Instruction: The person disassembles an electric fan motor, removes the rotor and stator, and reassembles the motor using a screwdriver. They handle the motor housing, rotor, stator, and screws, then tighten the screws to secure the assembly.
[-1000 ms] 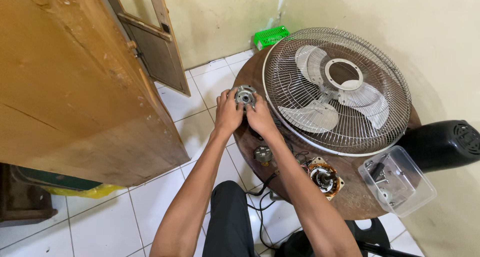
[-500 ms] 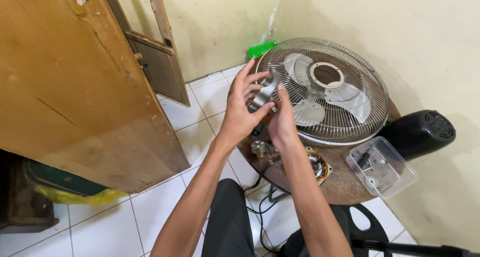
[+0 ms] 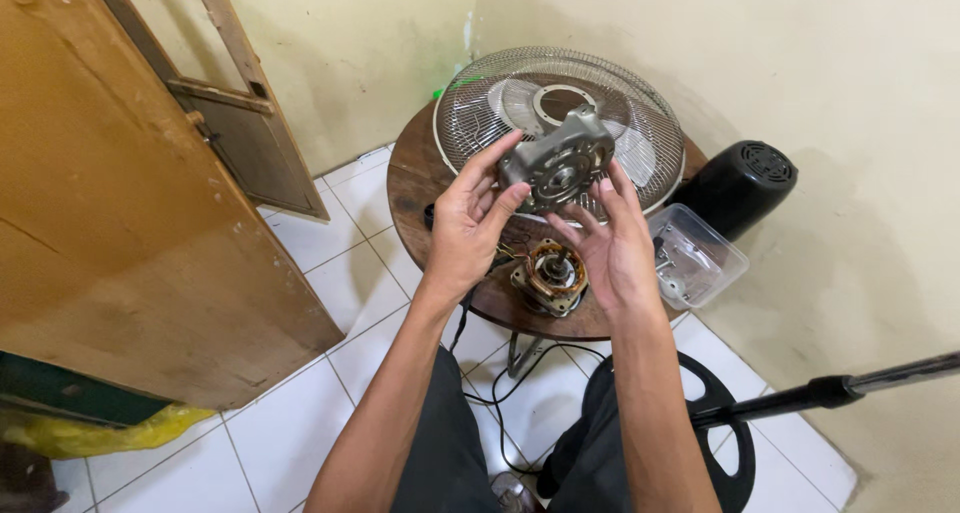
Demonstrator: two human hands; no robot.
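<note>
I hold a grey metal motor end cover (image 3: 560, 161) up in front of me with both hands. My left hand (image 3: 468, 223) grips its left edge with thumb and fingers. My right hand (image 3: 608, 243) supports its right and lower side with fingers spread. Below the hands, a motor stator with copper windings (image 3: 549, 276) lies on the round wooden table (image 3: 415, 178). Behind the cover, a white wire fan guard with its blades (image 3: 560, 113) rests on the same table.
A clear plastic box with small parts (image 3: 697, 256) sits at the table's right edge. A black motor housing (image 3: 738, 185) lies by the wall. A black fan stand pole (image 3: 830, 388) and base (image 3: 722, 443) are lower right. Wooden boards (image 3: 130, 213) lean at left.
Both hands lifted the metal cover off the table and turned it so its round face points at me. The view has shifted toward the table and wall.
</note>
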